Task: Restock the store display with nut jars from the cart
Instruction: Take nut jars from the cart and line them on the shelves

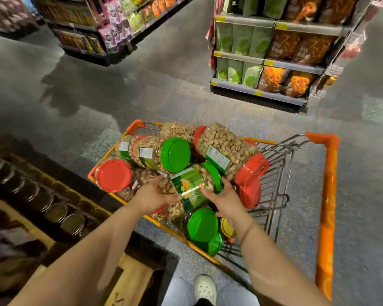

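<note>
An orange-rimmed wire cart (325, 195) stands in front of me, piled with several clear nut jars with green or red lids. Both my hands hold one green-lidded jar with a green label (190, 184) lying on its side on top of the pile. My left hand (153, 195) grips its bottom end and my right hand (223, 197) grips it near the lid. Another green-lidded jar (159, 155) and a red-lidded jar (228, 151) lie behind it. The store display (53, 206) with rows of dark-lidded jars sits low at my left.
A shelf unit (268, 60) of green and orange snack bags stands ahead on the right. Another shelf unit (93, 29) stands at the far left. Grey floor lies between them. My white shoe (205, 288) is below, beside a wooden pallet edge (131, 281).
</note>
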The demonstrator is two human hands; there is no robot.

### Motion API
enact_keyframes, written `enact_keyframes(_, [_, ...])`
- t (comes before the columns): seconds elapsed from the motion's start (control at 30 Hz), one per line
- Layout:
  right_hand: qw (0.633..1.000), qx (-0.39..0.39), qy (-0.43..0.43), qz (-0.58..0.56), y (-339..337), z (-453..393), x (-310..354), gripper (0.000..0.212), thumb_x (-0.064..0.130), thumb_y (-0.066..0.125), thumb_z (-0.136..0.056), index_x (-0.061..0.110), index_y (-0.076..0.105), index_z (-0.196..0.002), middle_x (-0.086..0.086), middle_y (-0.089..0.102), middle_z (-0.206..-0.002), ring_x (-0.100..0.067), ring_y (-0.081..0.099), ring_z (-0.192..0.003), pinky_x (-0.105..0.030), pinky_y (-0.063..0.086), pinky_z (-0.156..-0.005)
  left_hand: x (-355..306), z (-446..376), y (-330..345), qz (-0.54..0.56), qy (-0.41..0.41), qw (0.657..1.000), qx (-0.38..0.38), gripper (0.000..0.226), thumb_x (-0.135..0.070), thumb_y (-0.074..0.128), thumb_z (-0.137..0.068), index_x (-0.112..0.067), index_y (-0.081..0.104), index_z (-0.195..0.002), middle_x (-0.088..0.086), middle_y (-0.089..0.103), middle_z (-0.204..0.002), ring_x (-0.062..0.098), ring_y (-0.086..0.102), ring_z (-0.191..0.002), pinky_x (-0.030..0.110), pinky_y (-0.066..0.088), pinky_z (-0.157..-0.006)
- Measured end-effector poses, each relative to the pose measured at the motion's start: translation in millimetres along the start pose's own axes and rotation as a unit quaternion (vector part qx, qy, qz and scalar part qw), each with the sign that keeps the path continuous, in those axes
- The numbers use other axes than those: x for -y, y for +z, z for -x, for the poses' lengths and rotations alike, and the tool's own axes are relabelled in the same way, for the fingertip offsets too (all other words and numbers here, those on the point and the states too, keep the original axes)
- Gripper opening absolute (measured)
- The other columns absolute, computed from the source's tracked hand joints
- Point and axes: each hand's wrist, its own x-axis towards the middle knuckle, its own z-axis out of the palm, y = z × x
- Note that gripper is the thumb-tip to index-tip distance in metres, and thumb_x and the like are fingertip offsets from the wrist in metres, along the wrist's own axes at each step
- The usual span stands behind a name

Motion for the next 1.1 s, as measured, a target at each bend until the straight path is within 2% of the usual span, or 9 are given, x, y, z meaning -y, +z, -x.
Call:
enact_keyframes(0.07, [0.999,0.014,0.012,-0.029,3.2,-2.0,-1.7,0.11,0.059,0.084,-0.072,0.04,0.019,-0.159,0.001,0.039,-0.159,-0.029,0.05,-0.136,-0.044,0.059,-0.077,4.1,-5.4,0.5,0.039,-0.024,0.999,0.001,0.111,-0.044,0.09,-0.073,-0.025,0.024,-0.16,-0.006,0.072,-0.097,0.003,0.069,-0.075,0.024,0.057,-0.065])
enact_keyframes(0.17, [0.996,0.036,0.021,-0.077,5.7,-7.3,-4.9,0.107,0.052,0.083,-0.078,0.039,0.015,-0.159,0.0,0.039,-0.159,-0.031,0.05,-0.135,-0.045,0.055,-0.089,6.4,-8.8,5.6,0.084,-0.043,0.995,0.023,0.118,-0.042,0.094,-0.066,-0.03,0.022,-0.158,0.013,0.077,-0.094,0.03,0.075,-0.079,0.049,0.064,-0.072])
enact_keyframes(0.27, [0.993,0.048,0.024,-0.103,5.7,-12.3,-7.0,0.113,0.049,0.086,-0.074,0.039,0.013,-0.16,-0.005,0.032,-0.163,-0.035,0.045,-0.139,-0.053,0.05,-0.102,2.4,-6.9,8.5,0.12,-0.036,0.992,0.009,0.114,-0.028,0.096,-0.068,-0.024,0.026,-0.158,0.02,0.073,-0.118,0.029,0.072,-0.064,0.049,0.063,-0.077])
enact_keyframes(0.37, [0.991,0.056,0.022,-0.117,6.0,-10.1,-8.3,0.113,0.05,0.088,-0.068,0.04,0.019,-0.157,-0.002,0.033,-0.161,-0.036,0.046,-0.138,-0.057,0.047,-0.104,-0.3,-1.9,7.5,0.114,-0.023,0.993,-0.001,0.12,-0.031,0.1,-0.06,-0.021,0.029,-0.157,0.02,0.065,-0.133,0.029,0.075,-0.074,0.05,0.063,-0.078])
enact_keyframes(0.5, [0.99,0.069,-0.002,-0.124,10.2,-4.9,-13.3,0.104,0.047,0.086,-0.072,0.038,0.024,-0.155,0.006,0.042,-0.151,-0.032,0.051,-0.134,-0.048,0.048,-0.105,-1.1,10.5,1.3,0.1,-0.027,0.995,-0.011,0.113,-0.027,0.098,-0.064,-0.019,0.032,-0.156,0.022,0.071,-0.119,0.034,0.073,-0.077,0.042,0.062,-0.07])
enact_keyframes(0.7, [0.996,0.061,-0.012,-0.071,21.5,3.1,-16.1,0.145,0.083,0.085,-0.032,0.048,0.017,-0.154,-0.006,0.023,-0.167,-0.036,0.04,-0.144,-0.055,0.042,-0.113,-0.1,34.6,-2.9,0.11,-0.045,0.992,-0.03,0.106,-0.021,0.097,-0.066,-0.016,0.037,-0.154,0.005,0.076,-0.074,0.03,0.072,-0.063,0.049,0.063,-0.071])
enact_keyframes(0.87, [0.989,0.072,-0.016,-0.125,15.3,18.7,-13.4,0.101,0.038,0.083,-0.082,0.033,0.018,-0.158,-0.007,0.031,-0.161,-0.033,0.052,-0.132,-0.04,0.052,-0.097,0.2,49.9,-3.2,0.108,-0.034,0.992,-0.058,0.1,-0.022,0.097,-0.065,-0.017,0.045,-0.15,-0.003,0.076,-0.072,0.032,0.074,-0.068,0.046,0.063,-0.069])
enact_keyframes(1.0, [0.99,0.073,-0.025,-0.118,19.3,37.3,-10.4,0.116,0.053,0.083,-0.065,0.037,0.017,-0.159,-0.007,0.027,-0.164,-0.038,0.05,-0.134,-0.053,0.052,-0.102,6.3,61.6,-5.1,0.111,-0.027,0.991,-0.064,0.105,-0.024,0.097,-0.066,-0.019,0.041,-0.154,-0.006,0.073,-0.065,0.016,0.069,-0.056,0.034,0.06,-0.061])
enact_keyframes(1.1, [0.988,0.075,-0.048,-0.124,21.0,53.6,-8.1,0.107,0.055,0.083,-0.06,0.038,0.029,-0.151,-0.003,0.043,-0.155,-0.036,0.052,-0.13,-0.056,0.054,-0.095,11.6,73.3,-8.1,0.104,-0.023,0.992,-0.07,0.102,-0.034,0.097,-0.062,-0.025,0.045,-0.149,-0.006,0.076,-0.073,0.013,0.071,-0.063,0.03,0.059,-0.061])
